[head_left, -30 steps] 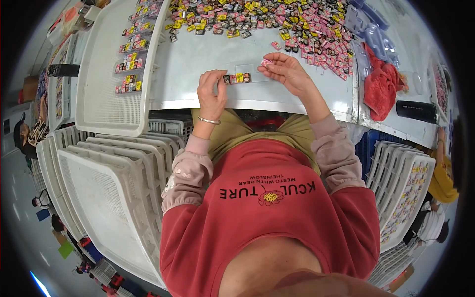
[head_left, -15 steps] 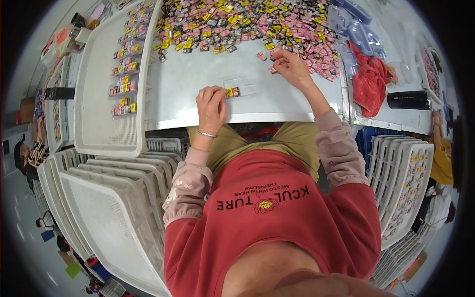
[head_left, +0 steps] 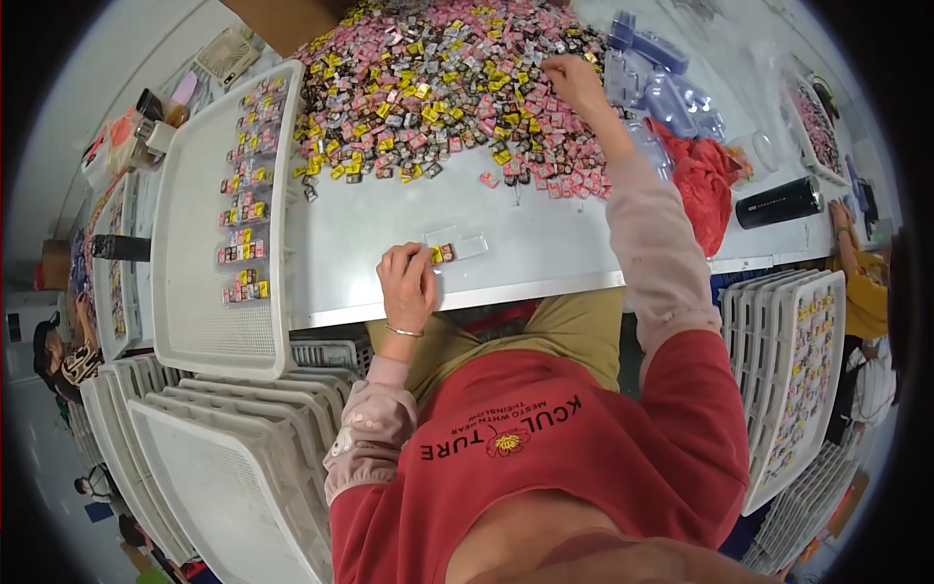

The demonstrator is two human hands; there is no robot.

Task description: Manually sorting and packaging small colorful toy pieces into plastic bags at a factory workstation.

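Observation:
My left hand (head_left: 407, 284) is closed at the left end of a clear plastic pack (head_left: 471, 245), near the table's front edge. A few small yellow and dark blocks (head_left: 443, 254) sit in the pack beside its fingertips; the curled fingers hide the left end. Farther out, my right hand (head_left: 578, 80) reaches to the right side of a big heap of small pink, yellow, black and grey blocks (head_left: 418, 97). Its fingers are bent together over the heap, and what is between them is too small to make out.
On the left, a white plastic tray (head_left: 195, 292) holds a column of filled clear packs (head_left: 243, 251). Clear empty packaging (head_left: 671, 88), a red cloth or bag (head_left: 702, 185) and a black bottle (head_left: 778, 201) lie at right. White trays (head_left: 224, 467) stand stacked beside my legs.
My right hand has moved farther out, from the heap's near edge to deeper along its right side. My left hand stays at the pack. The whole view has shifted, showing more of the heap.

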